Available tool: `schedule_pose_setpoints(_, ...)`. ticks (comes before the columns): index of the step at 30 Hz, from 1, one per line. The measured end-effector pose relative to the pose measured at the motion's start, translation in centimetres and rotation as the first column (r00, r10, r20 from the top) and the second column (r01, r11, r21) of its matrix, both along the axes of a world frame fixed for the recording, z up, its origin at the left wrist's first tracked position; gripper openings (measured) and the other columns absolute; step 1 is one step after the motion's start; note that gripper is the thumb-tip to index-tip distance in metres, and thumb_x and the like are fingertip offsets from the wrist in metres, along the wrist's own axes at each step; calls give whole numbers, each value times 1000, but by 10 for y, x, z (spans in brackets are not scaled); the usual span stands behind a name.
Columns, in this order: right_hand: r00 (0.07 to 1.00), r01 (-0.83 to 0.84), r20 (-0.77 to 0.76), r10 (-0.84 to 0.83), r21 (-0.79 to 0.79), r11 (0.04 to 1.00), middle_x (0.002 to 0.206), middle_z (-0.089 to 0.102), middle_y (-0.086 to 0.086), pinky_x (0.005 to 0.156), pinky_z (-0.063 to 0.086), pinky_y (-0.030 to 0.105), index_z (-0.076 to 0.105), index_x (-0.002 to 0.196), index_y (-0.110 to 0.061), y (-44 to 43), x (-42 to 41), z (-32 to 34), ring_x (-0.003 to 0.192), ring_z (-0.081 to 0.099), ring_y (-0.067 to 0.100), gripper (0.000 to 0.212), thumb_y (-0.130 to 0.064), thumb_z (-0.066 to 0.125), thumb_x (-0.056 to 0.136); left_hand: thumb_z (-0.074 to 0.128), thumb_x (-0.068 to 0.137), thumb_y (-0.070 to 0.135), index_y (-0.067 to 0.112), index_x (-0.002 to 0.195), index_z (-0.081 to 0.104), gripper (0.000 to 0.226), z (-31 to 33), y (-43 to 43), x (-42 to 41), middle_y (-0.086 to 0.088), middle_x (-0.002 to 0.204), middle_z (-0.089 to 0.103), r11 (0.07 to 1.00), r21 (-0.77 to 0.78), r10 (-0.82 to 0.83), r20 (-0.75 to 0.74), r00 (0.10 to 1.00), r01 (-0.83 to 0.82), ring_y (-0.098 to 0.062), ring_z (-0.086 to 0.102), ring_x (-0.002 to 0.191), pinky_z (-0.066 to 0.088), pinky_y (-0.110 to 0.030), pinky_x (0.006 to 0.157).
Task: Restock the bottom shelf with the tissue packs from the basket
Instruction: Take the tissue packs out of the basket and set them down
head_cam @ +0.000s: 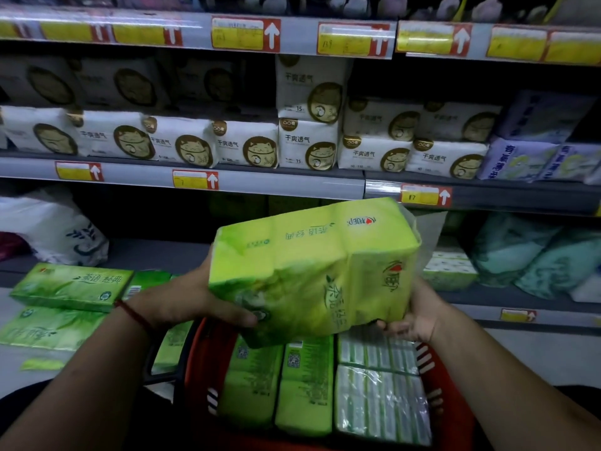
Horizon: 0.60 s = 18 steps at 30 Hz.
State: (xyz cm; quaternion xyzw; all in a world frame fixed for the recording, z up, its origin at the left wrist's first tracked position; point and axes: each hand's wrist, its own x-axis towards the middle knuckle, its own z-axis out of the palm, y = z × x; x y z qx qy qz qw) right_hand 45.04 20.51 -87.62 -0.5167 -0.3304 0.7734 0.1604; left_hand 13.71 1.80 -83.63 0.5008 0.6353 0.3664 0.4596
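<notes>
Bottom shelf (156, 255): bare grey board shows along its middle, a white bag (55, 229) sits at its left end and other stock at its right end.

Basket (437, 382): red, in front of the shelf's front edge, directly below your hands. It is well filled, with two green packs (276, 385) on end at its left and clear-wrapped packs (380, 395) at its right.

Loose packs (68, 288): green, lying flat by the shelf's front-left edge. Whether they sit on the shelf or the floor cannot be told.

Pack (312, 268): yours, green, tilted, held in the air above the basket and short of the shelf.

Left hand (182, 301): grasping the pack's left end, thumb across its front.

Right hand (413, 320): cupped under the right end, fingers curled round it.

Judgement: early to middle. One pack is in transit and most of the basket is left to place.
</notes>
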Motion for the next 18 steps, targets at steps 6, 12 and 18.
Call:
schedule_pose_setpoints(6, 992, -68, -106, 64, -38, 997, 89, 69, 19, 39, 46, 22, 81, 95, -8, -8, -4, -3, 54, 63, 29, 67, -68, 54, 81, 100, 38, 41, 6, 134, 56, 111, -3, 11, 24, -12, 116, 76, 885, 194, 311, 431, 847, -423, -29, 75, 101, 62, -34, 75)
schedule_pose_setpoints(12, 954, -29, -298, 37, 34, 999, 129, 67, 26, 105, 46, 62, 60, 138, -18, -8, -27, 10, 117, 64, 50, 67, -67, 45, 95, 68, 83, 38, 12, 130, 67, 54, 3, 17, 34, -17, 126, 72, 780, -15, 401, 780, 480, -626, -35, 70, 113, 58, -54, 93)
schedule_pose_setpoints(18, 887, -16, -439, 141, 276, 961, 138, 65, 11, 107, 44, 63, 58, 139, -35, -21, -40, 17, 127, 61, 40, 100, -68, 91, 50, 52, 98, 46, 16, 137, 63, 51, -2, 14, 37, -15, 130, 70, 762, -90, 411, 833, 372, -641, -36, 66, 120, 48, -55, 106)
